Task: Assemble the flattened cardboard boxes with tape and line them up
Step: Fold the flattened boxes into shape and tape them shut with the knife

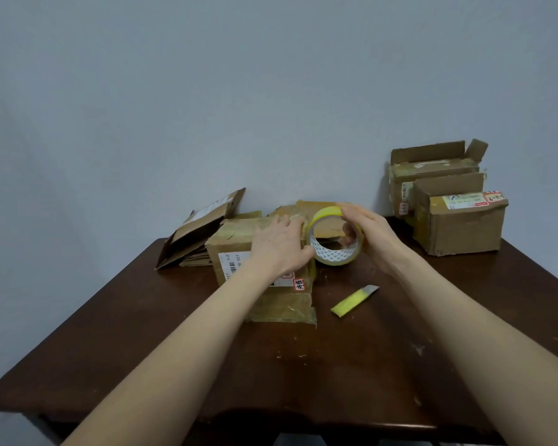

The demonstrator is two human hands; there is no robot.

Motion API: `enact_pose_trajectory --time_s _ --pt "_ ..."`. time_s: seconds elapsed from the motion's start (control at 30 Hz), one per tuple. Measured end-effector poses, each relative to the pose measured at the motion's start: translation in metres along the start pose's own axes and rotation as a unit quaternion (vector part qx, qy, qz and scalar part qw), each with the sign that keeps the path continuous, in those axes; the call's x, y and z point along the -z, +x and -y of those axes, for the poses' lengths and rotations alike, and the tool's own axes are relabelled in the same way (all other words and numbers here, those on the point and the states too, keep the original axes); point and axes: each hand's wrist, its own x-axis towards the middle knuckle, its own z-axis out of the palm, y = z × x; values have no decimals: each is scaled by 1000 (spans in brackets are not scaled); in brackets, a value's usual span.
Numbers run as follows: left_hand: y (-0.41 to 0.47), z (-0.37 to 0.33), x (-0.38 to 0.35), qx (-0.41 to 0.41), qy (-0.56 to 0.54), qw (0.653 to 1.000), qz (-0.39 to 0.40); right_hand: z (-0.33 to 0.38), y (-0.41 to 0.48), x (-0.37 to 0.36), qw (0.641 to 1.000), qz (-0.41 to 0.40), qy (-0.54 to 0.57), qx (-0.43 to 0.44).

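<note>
Dark brown wood, scuffed and flecked with pale marks, made up the surface [303, 365], which stood against a plain grey-blue wall [207, 91]. At the far right corner of the surface stood two assembled boxes. The nearer labelled brown box [461, 226] was closed, and the farther open-flapped brown box [432, 175] sat just behind it with its top flaps raised. Near the far left edge lay a heap of flattened brown cardboard pieces [197, 233], one sheet tilted up against the rest. A yellow utility knife [355, 300] lay on bare wood toward the middle, with its metal tip pointing away from the person.

At the middle of the far edge sat a worn brown cardboard box with a white shipping label [236, 233], patched with old tape. The left hand [277, 244] lay palm down on its top, fingers fairly straight and spread toward the box's right end, holding nothing. Its thumb was against the left rim of a roll of yellowish clear packing tape [335, 255]. The right hand [372, 235] gripped that roll, with the fingers curled over its top and the thumb showing through the core. The roll stood on edge just beside the box's right end, its opening facing the person. Whether it touched the wood could not be told. Both forearms were bare.
</note>
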Motion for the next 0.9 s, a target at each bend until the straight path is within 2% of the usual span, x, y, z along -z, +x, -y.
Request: enact_pose_trajectory --time_s 0.07,0.17,0.3,0.47,0.67,0.77,0.9 --pt "1 2 -4 -13 6 1000 -17 -3 3 2 1000 6 20 -19" --pt "4 12 -5 -26 4 1000 9 -1 4 6 1000 20 -13 -5" --pt "5 16 -4 -35 1 999 6 2 5 9 998 43 -38 7" --pt "7 27 -7 -48 13 999 5 2 3 22 985 54 -166 5" --pt "4 39 -9 -57 11 998 0 -4 3 21 979 49 -197 -8" --pt "-2 39 -20 -71 49 996 19 -2 -3 25 965 67 -252 -6" --pt "-4 34 -36 -94 98 991 -7 -11 -8 29 947 60 -315 18"
